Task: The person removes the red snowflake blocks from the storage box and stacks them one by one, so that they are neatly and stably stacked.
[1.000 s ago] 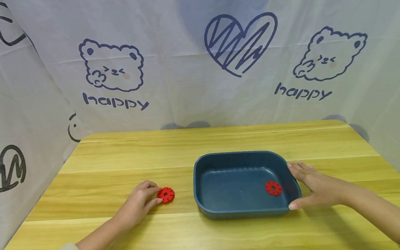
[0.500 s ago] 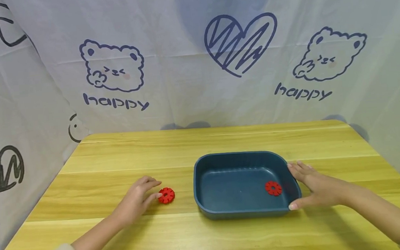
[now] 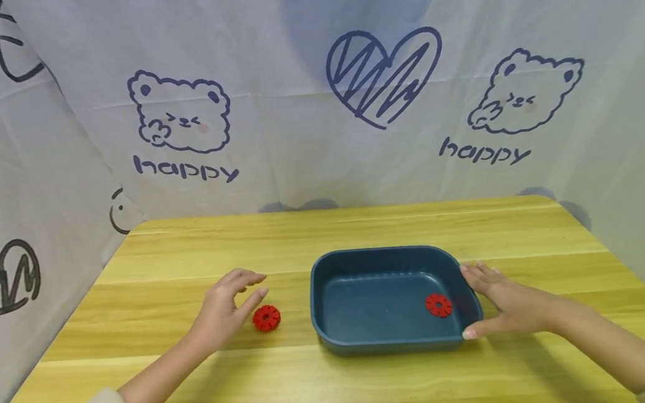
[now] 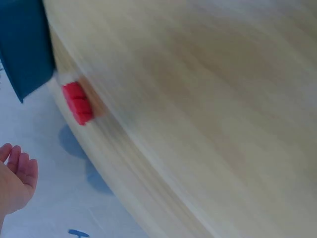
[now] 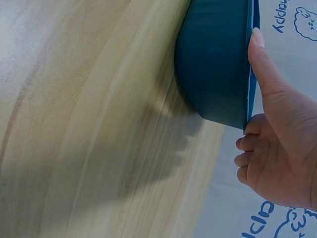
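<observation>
A red snowflake-style plastic disc (image 3: pixel 266 318), round, slotted at the edge and holed in the middle, lies on the table left of the dark blue plastic bin (image 3: pixel 389 345). From the side, in the left wrist view, this red disc (image 4: pixel 78 103) looks thick, like a small stack. My left hand (image 3: pixel 223 303) hovers just above and behind it, thumb and fingers apart, holding nothing. A similar red disc (image 3: pixel 439 305) lies flat inside the bin near its right end. My right hand (image 3: pixel 506 304) rests against the bin's right end, thumb at the front corner of the rim, fingers extended along the side.
The wooden table (image 3: pixel 191 248) reaches back to a white curtain (image 3: pixel 278 123) printed with bears, a heart and "happy". The bin's raised rim stands between the two discs.
My left hand has let go of the red disc on the table and lifted up and away, fingers spreading. The disc stays in place. My right hand remains at the bin.
</observation>
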Demonstrator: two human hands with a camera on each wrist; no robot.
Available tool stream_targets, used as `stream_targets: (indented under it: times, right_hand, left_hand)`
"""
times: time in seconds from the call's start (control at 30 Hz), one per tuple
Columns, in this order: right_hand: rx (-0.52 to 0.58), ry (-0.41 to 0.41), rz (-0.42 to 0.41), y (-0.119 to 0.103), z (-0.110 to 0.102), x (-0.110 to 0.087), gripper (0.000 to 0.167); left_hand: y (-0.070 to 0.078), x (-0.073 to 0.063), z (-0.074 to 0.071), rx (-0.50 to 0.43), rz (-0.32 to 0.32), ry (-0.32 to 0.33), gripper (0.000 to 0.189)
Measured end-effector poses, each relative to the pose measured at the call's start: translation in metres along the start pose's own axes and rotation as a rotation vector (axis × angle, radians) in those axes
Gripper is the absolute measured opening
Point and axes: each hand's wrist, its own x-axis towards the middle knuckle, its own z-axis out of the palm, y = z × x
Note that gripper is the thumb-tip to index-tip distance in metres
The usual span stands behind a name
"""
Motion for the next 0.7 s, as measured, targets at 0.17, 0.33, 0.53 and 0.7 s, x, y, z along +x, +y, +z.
stream_targets:
  times: [0.17, 0.33, 0.53, 0.7]
  right_hand:
    - [0.008, 0.001, 0.005, 0.002, 0.001, 0.000, 0.111]
    - [0.016, 0.005, -0.001, 0.003, 0.001, 0.001, 0.109]
    - [0.018, 0.011, -0.013, 0.002, 0.002, 0.003, 0.109]
    - [0.022, 0.012, -0.019, 0.002, 0.005, 0.004, 0.109]
  left_hand:
    - [0.017, 0.011, 0.013, -0.115, -0.020, -0.006, 0.021]
    - [0.036, 0.022, 0.026, -0.217, -0.010, -0.014, 0.021]
    - [0.055, 0.030, 0.038, -0.297, -0.010, -0.063, 0.023]
    - [0.066, 0.033, 0.052, -0.299, 0.021, -0.110, 0.024]
